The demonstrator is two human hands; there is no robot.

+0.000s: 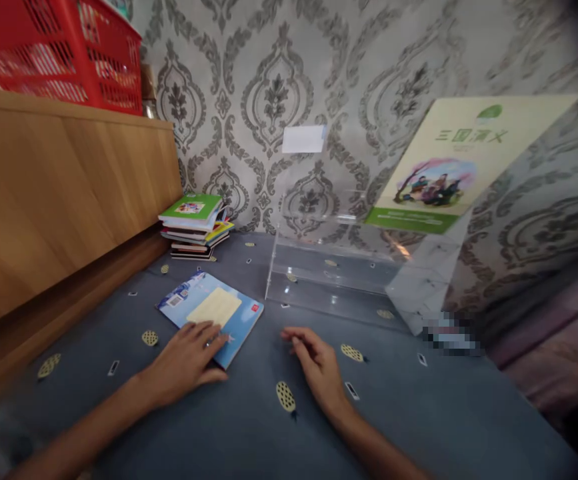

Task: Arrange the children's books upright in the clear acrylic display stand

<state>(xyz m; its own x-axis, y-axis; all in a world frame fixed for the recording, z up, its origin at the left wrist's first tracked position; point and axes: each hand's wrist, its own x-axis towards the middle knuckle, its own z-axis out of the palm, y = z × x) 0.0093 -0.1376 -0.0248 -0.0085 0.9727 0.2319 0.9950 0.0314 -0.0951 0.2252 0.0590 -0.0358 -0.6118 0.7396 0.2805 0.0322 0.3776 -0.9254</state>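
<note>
My left hand [187, 360] rests with its fingers spread on the lower left part of a blue book [241, 330], which lies closed and flat on the patterned cloth. A pale yellow panel, a barcode and a small red mark show on its cover. My right hand [319, 370] is on its side on the cloth, to the right of the book and apart from it. Its fingers are loosely curled and hold nothing. Beyond it stands a clear tiered rack [329, 293]. A cream and green book [436, 160] leans upright on the rack's right part.
A stack of books [196, 223], green cover on top, sits at the back left beside a wooden cabinet [69, 193]. On the cabinet is a red plastic basket [86, 60]. A white card [303, 139] shows above the rack. A blurred item [451, 333] lies at right.
</note>
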